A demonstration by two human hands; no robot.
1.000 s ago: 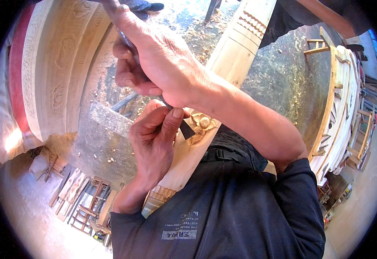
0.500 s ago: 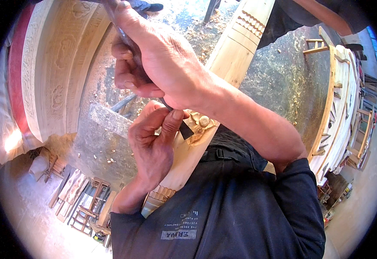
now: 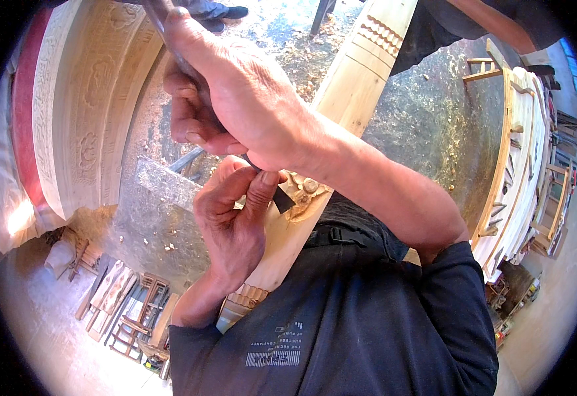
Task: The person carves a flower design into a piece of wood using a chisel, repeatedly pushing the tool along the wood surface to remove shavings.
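Note:
A long-handled chisel [image 3: 283, 200] runs slantwise under both of my hands, its flat dark blade resting on a carved flower [image 3: 307, 189] in a pale wooden beam [image 3: 351, 89]. My right hand [image 3: 252, 99] is closed round the handle, thumb stretched along it toward the upper end. Below it, my left hand [image 3: 232, 208] pinches the shank just above the blade between thumb and fingers. The two hands nearly touch. The blade's edge meets the wood beside the rounded middle of the flower; part of the carving is hidden behind my right wrist.
Large carved panels [image 3: 87, 112] stand at the left. At the right, a bench [image 3: 509, 171] carries several more chisels. Wood shavings litter the dark surface [image 3: 427, 125]. Another person's arm [image 3: 496, 23] shows at the top right, and a shoe [image 3: 237, 12] at the top. Wooden frames [image 3: 140, 317] lie lower left.
My right hand and the chisel's handle have shifted slightly left. The blade stays on the carving with hardly any movement, and my left hand keeps its pinch.

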